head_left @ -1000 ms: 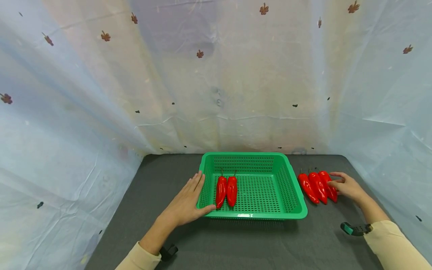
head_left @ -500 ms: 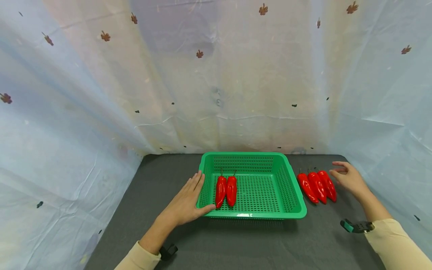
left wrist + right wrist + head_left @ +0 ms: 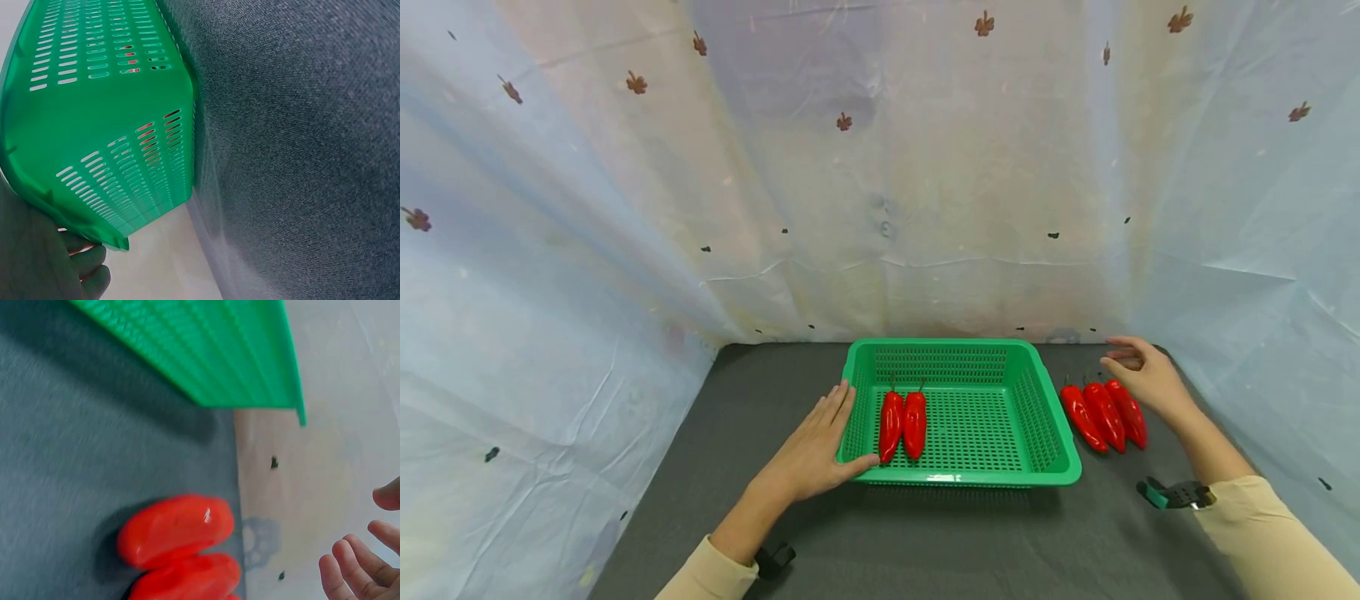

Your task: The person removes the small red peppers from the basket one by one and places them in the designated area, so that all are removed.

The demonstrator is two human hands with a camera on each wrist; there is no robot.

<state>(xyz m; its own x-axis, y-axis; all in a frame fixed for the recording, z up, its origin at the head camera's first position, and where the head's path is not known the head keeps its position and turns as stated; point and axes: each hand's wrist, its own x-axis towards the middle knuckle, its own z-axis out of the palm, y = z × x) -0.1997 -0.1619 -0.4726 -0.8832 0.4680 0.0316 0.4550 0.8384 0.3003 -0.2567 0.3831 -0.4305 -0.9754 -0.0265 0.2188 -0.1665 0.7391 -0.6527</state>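
Note:
A green plastic basket (image 3: pixel 955 479) stands mid-table with two red peppers, one (image 3: pixel 891 427) beside the other (image 3: pixel 915 425), lying at its left end. My left hand (image 3: pixel 812 450) rests on the basket's left rim, fingers straight and thumb along the front corner; the left wrist view shows fingertips under the rim. To the right of the basket lie three more red peppers: a left one (image 3: pixel 1082 419), a middle one (image 3: pixel 1105 417) and a right one (image 3: pixel 1128 417). Over the stem end of the right pepper hovers my right hand (image 3: pixel 1150 385), fingers loosely bent, holding nothing.
A dark grey cloth (image 3: pixel 955 542) covers the table. Pale patterned sheeting (image 3: pixel 880 208) hangs behind and along both sides, close to the table's back edge. A dark strap (image 3: pixel 1176 494) is on the right wrist.
My right hand has come off the right pepper and moved back and then left, above the stem ends. The left hand, basket and peppers stay in place.

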